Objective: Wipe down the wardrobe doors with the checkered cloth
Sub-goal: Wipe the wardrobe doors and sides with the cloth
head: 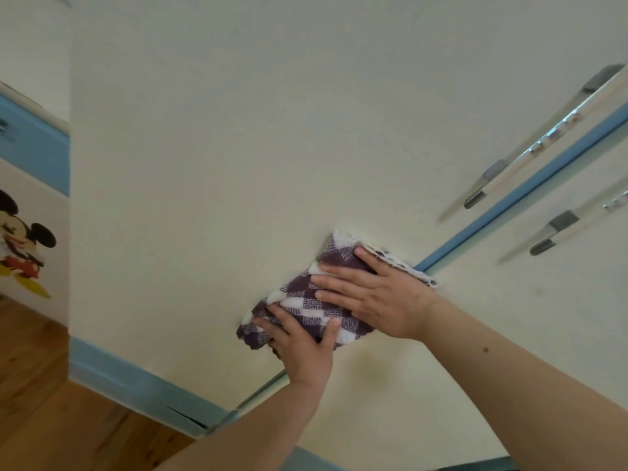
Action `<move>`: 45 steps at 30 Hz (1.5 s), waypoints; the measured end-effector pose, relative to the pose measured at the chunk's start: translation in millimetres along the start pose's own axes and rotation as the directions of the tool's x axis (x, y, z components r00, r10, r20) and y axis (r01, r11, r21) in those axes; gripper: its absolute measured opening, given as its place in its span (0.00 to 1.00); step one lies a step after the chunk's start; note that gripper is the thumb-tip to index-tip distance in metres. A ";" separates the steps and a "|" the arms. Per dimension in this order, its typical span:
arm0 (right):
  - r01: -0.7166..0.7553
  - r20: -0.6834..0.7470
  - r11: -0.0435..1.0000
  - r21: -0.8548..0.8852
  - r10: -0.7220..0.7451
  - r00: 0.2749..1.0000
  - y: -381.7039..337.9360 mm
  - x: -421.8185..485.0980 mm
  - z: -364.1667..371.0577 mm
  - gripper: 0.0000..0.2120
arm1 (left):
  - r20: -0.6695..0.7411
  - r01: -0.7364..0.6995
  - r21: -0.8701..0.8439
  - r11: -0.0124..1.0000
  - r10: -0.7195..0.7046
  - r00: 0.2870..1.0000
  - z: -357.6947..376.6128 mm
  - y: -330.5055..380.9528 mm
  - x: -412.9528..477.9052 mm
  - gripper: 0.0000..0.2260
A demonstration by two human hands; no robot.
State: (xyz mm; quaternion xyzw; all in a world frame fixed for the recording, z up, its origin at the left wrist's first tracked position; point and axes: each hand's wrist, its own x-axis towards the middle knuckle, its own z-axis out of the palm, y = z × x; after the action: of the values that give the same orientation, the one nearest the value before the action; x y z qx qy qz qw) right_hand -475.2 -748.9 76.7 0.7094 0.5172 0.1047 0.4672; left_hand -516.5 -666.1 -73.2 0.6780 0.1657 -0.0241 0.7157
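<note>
right hand [380, 295] and left hand [302, 346] lie flat, fingers spread, pressing the checkered cloth [306, 304] on the wardrobe door [238, 158] near its blue edge [509, 206], probably for firm rubbing.

Wooden floor [51, 419], cartoon-mouse sticker [20, 243]

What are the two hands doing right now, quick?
Left hand: open, fingers pressing the checkered cloth against the wardrobe door.
Right hand: open, flat on the cloth.
</note>
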 end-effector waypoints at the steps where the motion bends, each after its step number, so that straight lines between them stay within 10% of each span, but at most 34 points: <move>1: -0.004 -0.001 1.000 -0.002 0.004 1.000 3.1 -0.9 -2.3 0.27 | 0.000 0.000 0.000 1.000 0.000 1.000 -0.1 4.1 -1.0 0.51; 31: -0.258 -0.167 0.944 -0.203 0.226 0.960 77.9 21.9 -66.5 0.29 | -0.078 -0.221 0.166 0.961 0.236 0.969 -70.9 121.5 27.6 0.48; 45: -0.485 -0.343 0.857 -0.177 0.408 0.846 149.6 61.9 -126.6 0.26 | -0.145 -0.487 0.418 0.767 0.585 0.798 -147.1 222.6 62.6 0.46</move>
State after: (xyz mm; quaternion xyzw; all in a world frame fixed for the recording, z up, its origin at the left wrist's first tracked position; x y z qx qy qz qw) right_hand -432.7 -631.4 239.9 0.7206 0.3816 0.3812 0.4356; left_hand -429.8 -492.6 120.4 0.8126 0.0507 0.2447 0.5265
